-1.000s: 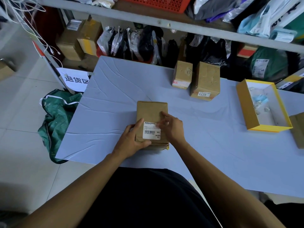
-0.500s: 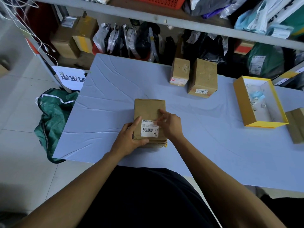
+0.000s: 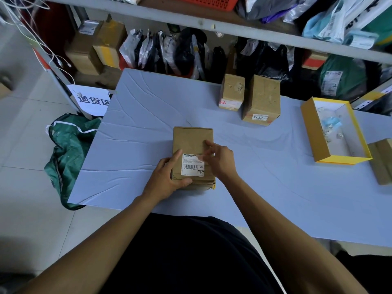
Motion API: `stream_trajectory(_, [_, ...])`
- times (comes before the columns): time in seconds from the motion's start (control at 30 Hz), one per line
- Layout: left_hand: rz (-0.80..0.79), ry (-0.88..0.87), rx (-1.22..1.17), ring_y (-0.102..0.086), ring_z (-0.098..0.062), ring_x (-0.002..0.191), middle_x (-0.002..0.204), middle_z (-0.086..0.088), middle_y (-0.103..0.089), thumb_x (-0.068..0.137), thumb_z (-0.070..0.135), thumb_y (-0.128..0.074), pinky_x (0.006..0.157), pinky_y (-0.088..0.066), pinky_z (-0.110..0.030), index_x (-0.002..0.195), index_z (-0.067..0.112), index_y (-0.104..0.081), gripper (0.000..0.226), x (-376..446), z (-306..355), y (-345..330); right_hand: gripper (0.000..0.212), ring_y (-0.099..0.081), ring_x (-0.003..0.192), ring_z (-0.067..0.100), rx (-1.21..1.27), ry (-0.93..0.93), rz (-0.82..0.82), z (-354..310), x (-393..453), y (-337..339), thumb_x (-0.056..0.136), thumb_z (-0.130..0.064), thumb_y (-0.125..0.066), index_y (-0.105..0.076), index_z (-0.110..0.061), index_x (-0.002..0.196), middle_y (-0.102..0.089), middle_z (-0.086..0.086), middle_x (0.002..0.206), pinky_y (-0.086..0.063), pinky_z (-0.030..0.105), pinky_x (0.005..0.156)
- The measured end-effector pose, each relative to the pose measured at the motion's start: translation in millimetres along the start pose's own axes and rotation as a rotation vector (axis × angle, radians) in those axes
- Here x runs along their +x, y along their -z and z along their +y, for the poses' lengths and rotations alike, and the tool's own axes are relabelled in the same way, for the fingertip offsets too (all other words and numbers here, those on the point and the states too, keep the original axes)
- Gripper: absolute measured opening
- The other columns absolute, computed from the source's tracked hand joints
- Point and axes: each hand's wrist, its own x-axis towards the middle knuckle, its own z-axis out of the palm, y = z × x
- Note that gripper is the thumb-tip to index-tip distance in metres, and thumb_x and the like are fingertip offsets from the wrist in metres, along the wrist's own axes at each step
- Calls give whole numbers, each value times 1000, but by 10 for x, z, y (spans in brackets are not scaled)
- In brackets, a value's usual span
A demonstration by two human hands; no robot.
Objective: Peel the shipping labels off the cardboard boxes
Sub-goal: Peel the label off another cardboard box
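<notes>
A flat brown cardboard box [image 3: 192,141] lies on the pale blue table [image 3: 131,145] in front of me. A white shipping label [image 3: 192,167] with a barcode is stuck on its near half. My left hand [image 3: 167,180] grips the box's near left corner, thumb along the front edge. My right hand [image 3: 218,159] pinches the label's upper right corner, which is lifted and curled off the cardboard.
Two more cardboard boxes [image 3: 232,92] [image 3: 262,99] stand at the table's back, one labelled 0275. An open yellow box [image 3: 311,132] holds small scraps at the right, beside another brown box [image 3: 381,160]. A green bag [image 3: 70,149] lies on the floor left. Shelves of parcels stand behind.
My right hand's fingers have lifted the label's upper right corner off the box. My left hand keeps its grip and the box stays in place.
</notes>
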Motion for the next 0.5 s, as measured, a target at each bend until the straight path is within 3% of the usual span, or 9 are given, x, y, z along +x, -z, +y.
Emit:
stream_trajectory(0.17, [-6, -1, 8, -47, -18, 124, 139, 0, -38, 76, 47, -76, 102, -47, -36, 149, 47, -18, 94, 0, 10, -5, 20, -61, 111, 16, 6, 4, -4, 17, 1, 5, 77, -17, -78, -72, 2, 80, -56, -1, 139, -51, 28, 81])
stream_trajectory(0.33, [-8, 7, -11, -46, -17, 124, 140, 2, -38, 75, 47, -77, 102, -46, -35, 148, 50, -17, 95, 8, 2, -8, 22, -60, 112, 13, 3, 12, 13, 56, 21, 13, 77, -18, -78, -72, 2, 81, -58, 0, 137, -36, -1, 66])
stream_trajectory(0.5, [-10, 7, -11, -46, -16, 124, 140, 3, -37, 74, 48, -77, 102, -46, -34, 147, 52, -16, 95, 17, -14, -10, 21, -55, 101, 1, 13, 3, 5, 85, 33, 12, 77, -18, -78, -72, 3, 79, -58, -1, 136, -35, -3, 65])
